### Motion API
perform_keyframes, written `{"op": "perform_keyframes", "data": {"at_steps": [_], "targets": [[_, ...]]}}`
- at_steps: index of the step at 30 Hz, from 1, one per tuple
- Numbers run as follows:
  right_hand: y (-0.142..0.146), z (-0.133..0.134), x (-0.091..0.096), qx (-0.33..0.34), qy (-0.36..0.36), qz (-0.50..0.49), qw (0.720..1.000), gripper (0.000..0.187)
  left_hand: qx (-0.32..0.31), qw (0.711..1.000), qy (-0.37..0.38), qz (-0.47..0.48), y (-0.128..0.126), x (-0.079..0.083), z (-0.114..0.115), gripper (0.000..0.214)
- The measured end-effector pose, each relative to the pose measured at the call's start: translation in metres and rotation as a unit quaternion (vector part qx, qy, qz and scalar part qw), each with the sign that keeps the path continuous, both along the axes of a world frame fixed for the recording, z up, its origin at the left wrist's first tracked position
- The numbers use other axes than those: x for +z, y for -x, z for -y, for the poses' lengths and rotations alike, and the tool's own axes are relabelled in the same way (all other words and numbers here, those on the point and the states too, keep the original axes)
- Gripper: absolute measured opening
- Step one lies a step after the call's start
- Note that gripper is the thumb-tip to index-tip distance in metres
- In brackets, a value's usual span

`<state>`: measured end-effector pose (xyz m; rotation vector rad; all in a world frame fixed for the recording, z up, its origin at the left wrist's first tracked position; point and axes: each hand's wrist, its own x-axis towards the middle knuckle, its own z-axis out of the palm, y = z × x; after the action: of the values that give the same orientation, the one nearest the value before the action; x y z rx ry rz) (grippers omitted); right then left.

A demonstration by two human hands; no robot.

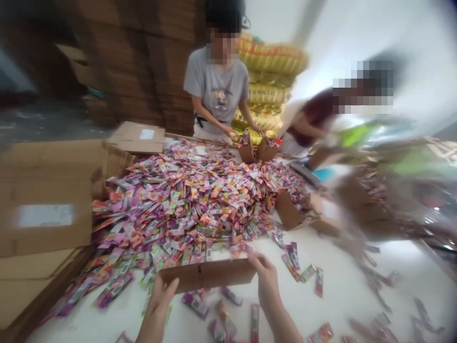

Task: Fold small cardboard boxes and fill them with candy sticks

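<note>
Brown corrugated cardboard, in a low rectangular panel point(207, 275), sat between the person's left hand point(157, 305) and right hand point(266, 281) near the front edge of the white tabletop point(342, 286). The hands stood well apart, each clamped on one end of the panel, with the right hand's fingers point(262, 267) curled over its upper corner. Whether the panel was the wall of a small carton could not be told. Just beyond it, a vast heap of glossy pink, orange and purple sachets point(185, 200) covered the middle of the tabletop and touched the panel's far edge. Loose sachets point(291, 267) lay scattered toward the front and right edges. Nearly all the sachets were still loose in the heap, and none could be seen packed away. At the far edge, a co-worker in a grey T-shirt point(217, 90) had both hands at two small open brown cartons point(255, 150). A blurred second co-worker in a dark red top point(310, 124) leaned in at the right. Large flat brown cartons point(46, 200) lined the left edge.
</note>
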<state>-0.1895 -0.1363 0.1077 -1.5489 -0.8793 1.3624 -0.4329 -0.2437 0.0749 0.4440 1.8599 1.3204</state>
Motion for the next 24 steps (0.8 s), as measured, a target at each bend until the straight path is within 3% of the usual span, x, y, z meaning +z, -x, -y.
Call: {"op": "perform_keyframes", "data": {"at_steps": [3, 5, 8, 10, 12, 15, 17, 20, 22, 24], "targets": [[-0.012, 0.004, -0.006, 0.043, 0.014, -0.039, 0.998, 0.039, 0.077, 0.997, -0.023, 0.006, -0.010, 0.011, -0.015, 0.075], [-0.020, 0.007, -0.013, 0.042, 0.021, -0.045, 0.998, 0.039, 0.080, 0.995, -0.055, -0.026, -0.013, 0.018, -0.026, 0.077], [-0.031, 0.007, -0.023, 0.019, 0.010, -0.051, 0.998, 0.043, -0.076, 0.992, -0.095, -0.033, -0.013, 0.012, -0.029, 0.080], [-0.032, 0.004, -0.032, 0.028, -0.004, -0.071, 0.997, 0.044, -0.198, 0.974, -0.093, -0.053, -0.010, -0.008, -0.028, 0.083], [-0.029, -0.001, -0.048, 0.064, 0.013, -0.075, 0.995, 0.047, -0.276, 0.955, -0.078, -0.082, -0.005, -0.038, -0.033, 0.079], [-0.016, -0.014, -0.077, 0.101, 0.062, 0.087, 0.989, 0.077, -0.301, 0.938, -0.075, -0.157, 0.000, -0.081, -0.062, 0.079], [-0.009, -0.025, -0.088, 0.125, 0.076, 0.242, 0.959, 0.085, -0.293, 0.922, -0.081, -0.242, 0.002, -0.099, -0.090, 0.088], [-0.008, -0.037, -0.077, 0.157, 0.056, 0.321, 0.932, 0.084, -0.306, 0.905, -0.101, -0.277, 0.004, -0.112, -0.122, 0.079], [-0.013, -0.038, -0.055, 0.188, -0.021, 0.317, 0.930, 0.103, -0.305, 0.914, -0.130, -0.235, 0.004, -0.118, -0.133, 0.061], [-0.020, -0.033, -0.033, 0.277, -0.123, 0.325, 0.896, 0.121, -0.283, 0.927, -0.142, -0.202, 0.001, -0.123, -0.134, 0.050]]}}
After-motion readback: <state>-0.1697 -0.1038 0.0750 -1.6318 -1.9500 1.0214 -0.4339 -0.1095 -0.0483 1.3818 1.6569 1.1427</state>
